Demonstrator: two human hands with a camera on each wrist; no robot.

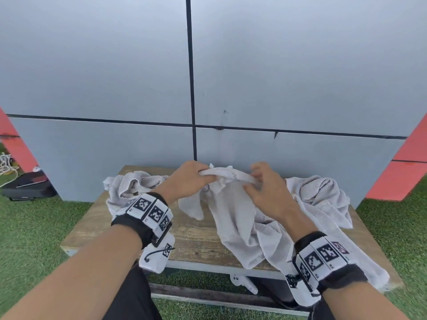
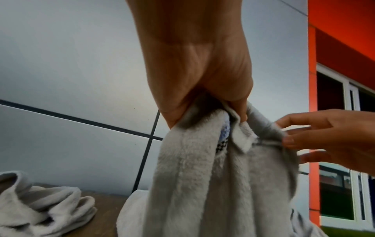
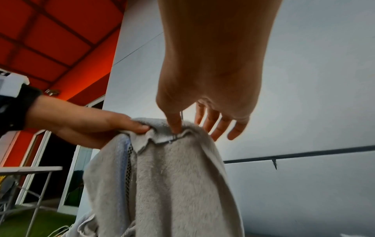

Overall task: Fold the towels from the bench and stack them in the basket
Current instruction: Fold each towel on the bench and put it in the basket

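Observation:
A pale grey towel (image 1: 233, 209) hangs from both hands over the wooden bench (image 1: 189, 236), its lower part trailing on the bench top. My left hand (image 1: 203, 175) grips the bunched top edge; the left wrist view shows its fingers (image 2: 239, 110) curled round the cloth (image 2: 192, 176). My right hand (image 1: 254, 181) pinches the hem a short way to the right. There its thumb (image 3: 174, 126) lies on the hem (image 3: 172, 176) with the other fingers spread behind. Two more crumpled towels lie at the bench's left (image 1: 129, 185) and right (image 1: 323, 199). No basket is in view.
A grey panelled wall (image 1: 277, 77) rises just behind the bench, with red panels (image 1: 402, 172) on either side. Green artificial grass (image 1: 41, 218) surrounds the bench. A black case (image 1: 27, 185) and cables sit at the left. A white device (image 1: 245, 285) lies under the bench.

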